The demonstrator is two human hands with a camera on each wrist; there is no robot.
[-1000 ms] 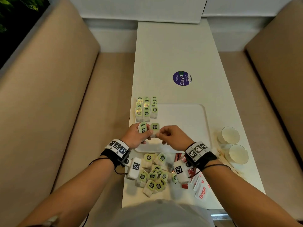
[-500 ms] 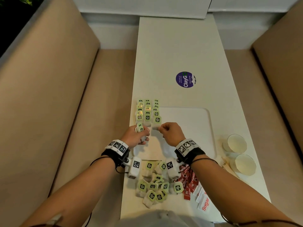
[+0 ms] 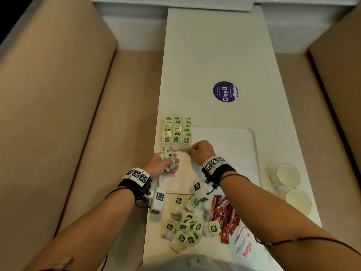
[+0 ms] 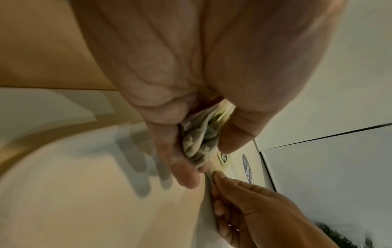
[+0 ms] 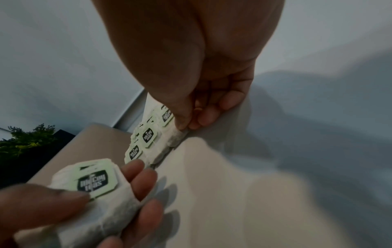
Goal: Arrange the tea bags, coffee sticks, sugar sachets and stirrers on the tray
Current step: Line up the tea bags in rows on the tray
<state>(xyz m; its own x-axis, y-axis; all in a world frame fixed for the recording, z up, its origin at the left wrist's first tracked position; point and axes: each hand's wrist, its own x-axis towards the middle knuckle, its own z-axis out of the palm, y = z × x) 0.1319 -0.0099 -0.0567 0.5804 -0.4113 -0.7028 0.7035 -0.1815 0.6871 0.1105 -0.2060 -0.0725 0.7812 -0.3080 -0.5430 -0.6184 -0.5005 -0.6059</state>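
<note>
Step in hand, as I read it: seating one more tea bag at the near end of the rows of tea bags [image 3: 176,132], which lie in three columns along the tray's [image 3: 230,141] far-left corner and left edge. To do it well, the new bag should go down flat with its green tag up, overlapping the one behind like the rest, near edge level with its two neighbours; fingers should let go only once it lies still, since the paper is light and a dragged fingertip would skew the column. Right hand [image 3: 202,151]: fingers curled, thumb and forefinger pinching the near corner of the front tea bag [image 5: 169,134] in the rightmost column, which already rests on the tray (whether the pinch is loosening I cannot tell; the wrist view is soft there). Left hand [image 3: 161,165]: clenched round a small stack of tea bags [image 5: 95,186], thumb on the top tag, fingers wrapped under, held just above the tray's left edge, just beside the leftmost column. Off the tray, near the table's near edge: a loose heap of tea bags [image 3: 185,229], red Nescafé coffee sticks [image 3: 222,212] to its right, white sugar sachets [image 3: 244,245] at the near-right. Two paper cups [image 3: 288,175] lie by the right edge.
</note>
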